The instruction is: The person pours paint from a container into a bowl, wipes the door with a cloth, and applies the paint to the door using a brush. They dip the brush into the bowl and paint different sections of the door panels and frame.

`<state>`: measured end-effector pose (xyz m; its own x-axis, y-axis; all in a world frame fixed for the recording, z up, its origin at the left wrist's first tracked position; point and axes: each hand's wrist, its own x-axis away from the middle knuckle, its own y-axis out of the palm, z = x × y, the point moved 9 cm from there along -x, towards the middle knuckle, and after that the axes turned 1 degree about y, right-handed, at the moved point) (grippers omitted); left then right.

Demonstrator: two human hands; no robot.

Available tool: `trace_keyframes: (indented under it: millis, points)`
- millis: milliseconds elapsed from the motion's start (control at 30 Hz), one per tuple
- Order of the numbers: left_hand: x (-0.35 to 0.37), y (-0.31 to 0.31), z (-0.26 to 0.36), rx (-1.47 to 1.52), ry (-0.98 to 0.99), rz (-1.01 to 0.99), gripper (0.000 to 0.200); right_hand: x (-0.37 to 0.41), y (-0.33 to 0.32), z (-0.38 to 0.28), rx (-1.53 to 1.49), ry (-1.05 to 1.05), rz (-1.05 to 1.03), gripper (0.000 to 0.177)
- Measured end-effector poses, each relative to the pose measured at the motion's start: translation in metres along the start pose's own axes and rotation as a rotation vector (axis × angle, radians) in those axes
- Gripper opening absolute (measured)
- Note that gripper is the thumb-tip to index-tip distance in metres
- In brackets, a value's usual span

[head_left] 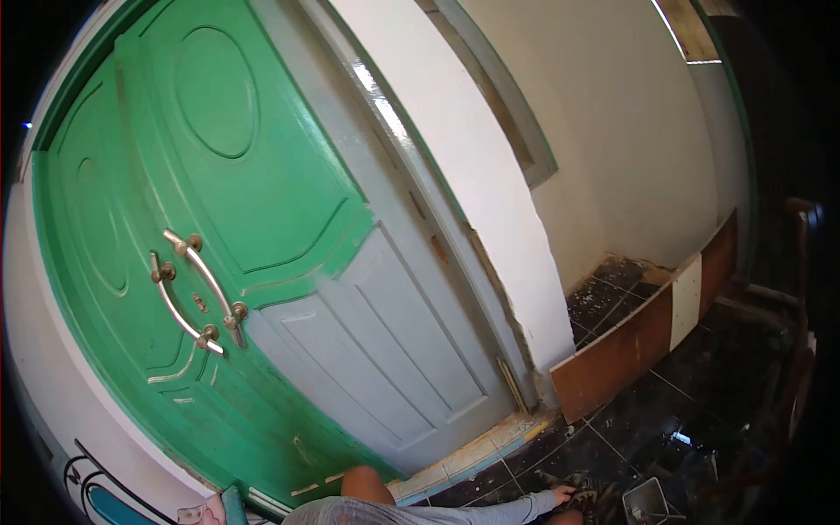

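Observation:
At the bottom edge, my right hand reaches out low over the dark floor from a grey sleeve. Its fingers touch or lie just beside a small brownish thing too dark to make out, so whether they grip it is unclear. Right of this hand stands a pale square container. No part of my left hand shows. In front is a green double door with two curved metal handles; the lower panel of its right leaf is grey.
A bare knee shows by the threshold. A long brown board with a pale patch leans on edge past the white wall end. Wooden furniture stands at the right, a black metal frame at lower left.

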<state>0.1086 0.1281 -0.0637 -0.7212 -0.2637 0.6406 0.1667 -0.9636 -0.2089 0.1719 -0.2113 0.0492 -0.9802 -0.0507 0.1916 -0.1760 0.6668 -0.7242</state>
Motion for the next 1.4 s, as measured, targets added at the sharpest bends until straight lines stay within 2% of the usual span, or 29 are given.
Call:
trace_keyframes:
  millis: [67, 100, 133, 233, 267, 333, 367, 400, 433, 500, 567, 600, 633, 700, 733, 767, 800, 867, 900, 967, 1067, 1100, 1167, 1200, 1233, 1267, 1300, 1367, 1400]
  points:
    - [-0.004, 0.006, -0.008, -0.068, 0.059, -0.014, 0.041, -0.021, 0.034, 0.048, -0.072, 0.027, 0.084, 0.039]
    - [0.001, 0.016, -0.015, -0.129, 0.105, -0.029, 0.039, -0.030, 0.053, 0.044, -0.576, -0.052, 0.040, 0.031]
    - [0.009, 0.029, -0.035, -0.224, 0.173, -0.047, 0.037, -0.035, 0.074, 0.071, -0.250, 0.091, -0.035, 0.036]
    - [0.045, 0.027, -0.038, -0.571, 0.401, -0.058, 0.032, -0.005, 0.009, 0.013, 0.132, 0.123, 0.048, 0.040]
    - [0.045, 0.007, -0.041, -0.504, 0.357, -0.034, 0.031, 0.007, -0.001, 0.020, -0.103, 0.301, 0.039, 0.041]
    - [0.047, -0.023, -0.055, -0.030, 0.087, 0.130, 0.035, 0.004, 0.009, 0.015, -0.206, 0.191, 0.093, 0.041]
    - [0.018, -0.026, -0.094, -0.060, 0.117, 0.037, 0.038, 0.006, 0.015, 0.003, -0.282, 0.113, 0.055, 0.040]
    - [0.032, -0.024, -0.070, -0.088, 0.200, 0.057, 0.041, 0.006, 0.012, -0.013, -0.209, 0.045, 0.073, 0.040]
    - [0.049, -0.024, -0.046, -0.155, 0.131, 0.118, 0.038, 0.009, 0.008, -0.022, -0.158, 0.134, 0.034, 0.038]
    - [0.052, -0.025, -0.034, -0.190, 0.177, 0.063, 0.039, 0.008, 0.011, -0.014, -0.053, 0.172, 0.058, 0.036]
    - [0.029, -0.027, -0.070, -0.139, 0.106, -0.005, 0.038, 0.012, 0.000, -0.006, -0.020, 0.245, 0.126, 0.037]
    - [0.051, -0.031, -0.049, -0.155, 0.041, 0.100, 0.036, 0.011, 0.001, -0.002, -0.075, 0.225, 0.147, 0.038]
    - [0.048, -0.029, -0.049, -0.184, 0.009, 0.036, 0.035, 0.009, 0.005, 0.000, -0.212, 0.200, 0.144, 0.037]
    - [0.029, -0.032, -0.063, -0.267, 0.235, 0.101, 0.036, 0.006, 0.006, -0.011, -0.156, 0.130, 0.118, 0.037]
    - [0.031, -0.028, -0.058, -0.248, 0.079, 0.060, 0.040, 0.002, 0.005, -0.014, -0.031, 0.158, 0.097, 0.037]
    - [0.032, -0.026, -0.055, -0.235, 0.055, 0.039, 0.042, 0.002, 0.001, -0.015, 0.102, 0.192, 0.080, 0.037]
    - [0.045, -0.021, -0.037, -0.171, 0.035, 0.000, 0.041, 0.004, -0.008, -0.018, 0.060, 0.176, 0.125, 0.037]
    - [0.040, -0.020, -0.028, -0.260, 0.113, -0.062, 0.036, 0.003, -0.015, -0.017, -0.038, 0.118, 0.177, 0.038]
    - [0.044, -0.021, -0.010, -0.387, 0.247, -0.027, 0.035, 0.007, -0.013, -0.017, -0.087, 0.076, 0.176, 0.038]
    - [0.075, -0.019, 0.047, -0.826, 0.377, 0.068, 0.033, 0.019, -0.004, -0.020, -0.147, 0.047, 0.112, 0.039]
    - [0.062, -0.013, 0.034, -0.753, 0.470, -0.015, 0.029, 0.015, -0.002, -0.009, -0.144, 0.109, 0.173, 0.040]
    - [0.070, -0.015, 0.042, -0.662, 0.363, 0.006, 0.027, 0.020, -0.004, 0.004, -0.110, 0.159, 0.208, 0.040]
    - [0.023, -0.025, -0.036, -0.501, 0.217, 0.073, 0.028, 0.017, -0.002, 0.019, -0.105, 0.210, 0.224, 0.040]
    - [0.022, -0.020, -0.036, -0.632, 0.232, 0.018, 0.031, 0.017, 0.003, 0.019, -0.228, 0.234, 0.211, 0.039]
    - [0.000, -0.004, -0.070, -1.100, 0.524, -0.134, 0.033, 0.018, 0.006, 0.009, -0.288, 0.204, 0.164, 0.037]
    - [0.004, -0.013, -0.073, -0.893, 0.353, -0.140, 0.033, 0.017, 0.014, 0.004, -0.242, 0.138, 0.131, 0.035]
    - [0.012, -0.021, -0.067, -0.755, 0.310, -0.109, 0.035, 0.016, 0.021, -0.004, -0.249, 0.035, 0.120, 0.033]
    - [0.026, -0.040, -0.054, -0.618, 0.366, -0.045, 0.038, 0.015, 0.010, -0.019, -0.008, 0.123, 0.108, 0.033]
    - [0.028, -0.051, -0.053, -0.594, 0.423, -0.015, 0.041, 0.016, 0.002, -0.016, -0.088, 0.143, 0.128, 0.032]
